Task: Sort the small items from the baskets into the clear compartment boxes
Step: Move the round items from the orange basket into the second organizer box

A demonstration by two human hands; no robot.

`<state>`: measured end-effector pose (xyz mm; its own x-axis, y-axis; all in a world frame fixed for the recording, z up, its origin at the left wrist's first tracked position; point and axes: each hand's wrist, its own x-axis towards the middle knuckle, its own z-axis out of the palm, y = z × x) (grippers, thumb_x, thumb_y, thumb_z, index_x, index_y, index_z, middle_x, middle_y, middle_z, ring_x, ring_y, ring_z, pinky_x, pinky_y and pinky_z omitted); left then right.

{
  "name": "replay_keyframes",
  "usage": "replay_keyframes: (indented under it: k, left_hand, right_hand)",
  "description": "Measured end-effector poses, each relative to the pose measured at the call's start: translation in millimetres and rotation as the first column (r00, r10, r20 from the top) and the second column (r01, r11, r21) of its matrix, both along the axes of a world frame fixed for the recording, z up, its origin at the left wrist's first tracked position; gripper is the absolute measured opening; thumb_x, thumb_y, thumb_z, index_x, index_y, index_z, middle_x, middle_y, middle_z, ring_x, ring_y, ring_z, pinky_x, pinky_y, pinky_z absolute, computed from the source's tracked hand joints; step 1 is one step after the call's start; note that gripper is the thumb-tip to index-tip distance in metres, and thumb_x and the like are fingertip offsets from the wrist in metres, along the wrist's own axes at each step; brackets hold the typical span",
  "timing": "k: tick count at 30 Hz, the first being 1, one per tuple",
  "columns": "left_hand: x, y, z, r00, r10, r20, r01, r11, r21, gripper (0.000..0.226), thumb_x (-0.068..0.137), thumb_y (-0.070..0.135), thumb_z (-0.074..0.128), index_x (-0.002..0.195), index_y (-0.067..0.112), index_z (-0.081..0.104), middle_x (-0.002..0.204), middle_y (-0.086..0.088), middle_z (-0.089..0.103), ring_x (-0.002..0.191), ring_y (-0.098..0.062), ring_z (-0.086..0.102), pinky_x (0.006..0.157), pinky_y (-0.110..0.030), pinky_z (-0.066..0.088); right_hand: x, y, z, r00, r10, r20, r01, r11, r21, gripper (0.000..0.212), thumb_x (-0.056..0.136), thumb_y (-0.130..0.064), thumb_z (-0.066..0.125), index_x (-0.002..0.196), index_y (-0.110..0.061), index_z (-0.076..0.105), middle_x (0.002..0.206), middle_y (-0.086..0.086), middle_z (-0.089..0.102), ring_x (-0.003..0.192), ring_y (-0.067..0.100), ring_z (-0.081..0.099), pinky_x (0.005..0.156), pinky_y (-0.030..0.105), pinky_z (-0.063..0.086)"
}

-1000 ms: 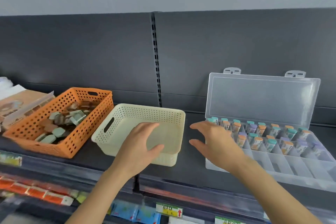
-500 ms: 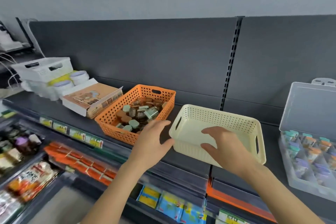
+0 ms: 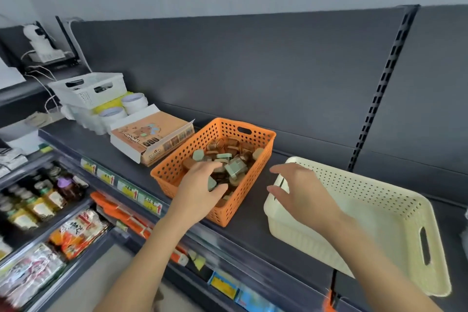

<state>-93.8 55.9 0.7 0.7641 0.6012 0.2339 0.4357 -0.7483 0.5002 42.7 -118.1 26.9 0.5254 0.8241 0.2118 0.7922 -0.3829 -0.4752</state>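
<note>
An orange perforated basket (image 3: 168, 172) stands on the dark shelf and holds several small green and brown items (image 3: 235, 167). My left hand (image 3: 197, 192) reaches into its near end, and its thumb and curled fingers pinch a small green item (image 3: 211, 183). To the right stands a cream perforated basket (image 3: 430, 213) with nothing visible inside. Over its left rim my right hand (image 3: 304, 195) hovers with fingers spread, holding nothing. The clear compartment box is out of view.
A printed cardboard box (image 3: 149, 137) lies left of the orange basket, with white tubs (image 3: 134, 102) and a white crate (image 3: 88, 91) behind it. Price tags (image 3: 131, 190) line the shelf edge. Bottles (image 3: 43, 200) and snack packs (image 3: 78, 230) fill lower shelves.
The view swung left, away from the clear box. My left hand moved from the cream basket into the orange basket and closed on a green item. My right hand lifted off the cream basket.
</note>
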Motion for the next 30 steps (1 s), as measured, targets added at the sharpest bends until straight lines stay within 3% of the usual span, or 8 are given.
replay_keyframes:
  k: [5, 8, 11, 16, 22, 27, 30]
  left_hand:
    - [7.5, 36.8, -6.4, 1.0, -0.015, -0.013, 0.015, 1.0, -0.009, 0.05, 0.088, 0.027, 0.064, 0.135, 0.024, 0.048, 0.135, 0.004, 0.048, 0.123, -0.012, 0.046, 0.1, -0.025, 0.036]
    - [16.1, 63.2, -7.9, 0.996, -0.083, -0.045, 0.084, 0.996, 0.014, 0.051, 0.088, 0.027, 0.065, 0.135, 0.025, 0.047, 0.136, 0.004, 0.046, 0.125, -0.012, 0.044, 0.1, -0.023, 0.034]
    - [23.0, 88.6, -10.6, 0.979, -0.181, -0.089, 0.183, 0.983, 0.015, 0.054, 0.088, 0.028, 0.065, 0.138, 0.027, 0.043, 0.138, 0.007, 0.042, 0.127, -0.01, 0.041, 0.104, -0.026, 0.035]
    - [33.4, 128.3, -14.6, 0.912, -0.375, -0.163, 0.38, 0.925, -0.004, 0.062, 0.087, 0.033, 0.066, 0.142, 0.03, 0.038, 0.143, 0.011, 0.037, 0.13, -0.006, 0.037, 0.105, -0.022, 0.031]
    - [52.4, 153.8, -18.9, 0.78, -0.525, -0.34, 0.554, 0.832, -0.014, 0.073, 0.086, 0.045, 0.062, 0.147, 0.027, 0.027, 0.148, 0.007, 0.032, 0.134, -0.014, 0.034, 0.108, -0.032, 0.036]
    - [64.9, 150.9, -20.4, 0.718, -0.541, -0.438, 0.648, 0.749, 0.138, 0.061, 0.09, 0.045, 0.056, 0.141, 0.019, 0.037, 0.127, -0.001, 0.049, 0.113, -0.02, 0.051, 0.09, -0.035, 0.049]
    - [66.0, 148.6, -23.1, 0.706, -0.55, -0.446, 0.669, 0.724, 0.166, 0.055, 0.093, 0.043, 0.051, 0.138, 0.015, 0.038, 0.124, -0.004, 0.052, 0.105, -0.02, 0.056, 0.078, -0.032, 0.052]
  right_hand:
    - [-1.6, 38.6, -6.8, 0.999, 0.039, -0.002, -0.039, 0.999, 0.001, 0.032, 0.092, -0.026, 0.058, 0.121, -0.013, 0.06, 0.12, 0.003, 0.061, 0.106, 0.016, 0.055, 0.087, 0.022, 0.044]
    - [-1.8, 62.4, -10.0, 1.0, 0.015, 0.022, -0.015, 1.0, 0.014, 0.028, 0.09, -0.022, 0.059, 0.116, -0.01, 0.061, 0.114, 0.005, 0.061, 0.105, 0.02, 0.055, 0.086, 0.029, 0.047]
    - [-4.7, 84.2, -20.2, 0.999, 0.004, 0.042, -0.004, 1.0, 0.001, 0.028, 0.088, -0.022, 0.061, 0.115, -0.015, 0.06, 0.111, 0.001, 0.06, 0.103, 0.018, 0.055, 0.084, 0.027, 0.047]
    - [-8.7, 118.6, -28.2, 0.996, -0.059, 0.064, 0.063, 0.996, -0.065, 0.038, 0.086, -0.025, 0.061, 0.123, -0.017, 0.056, 0.12, -0.002, 0.055, 0.111, 0.017, 0.05, 0.087, 0.026, 0.045]
    - [-9.1, 144.8, -35.5, 0.987, -0.13, 0.092, 0.149, 0.957, -0.247, 0.051, 0.083, -0.028, 0.065, 0.13, -0.016, 0.05, 0.136, 0.003, 0.045, 0.124, 0.025, 0.044, 0.098, 0.036, 0.045]
    - [-6.9, 154.0, -36.0, 0.982, -0.098, 0.159, 0.147, 0.932, -0.33, 0.04, 0.085, -0.02, 0.056, 0.125, -0.018, 0.05, 0.124, 0.003, 0.05, 0.107, 0.025, 0.054, 0.084, 0.034, 0.052]
    - [-4.0, 153.4, -34.1, 0.986, -0.092, 0.137, 0.132, 0.936, -0.327, 0.036, 0.084, -0.016, 0.055, 0.12, -0.017, 0.053, 0.12, 0.001, 0.052, 0.1, 0.022, 0.057, 0.078, 0.03, 0.053]
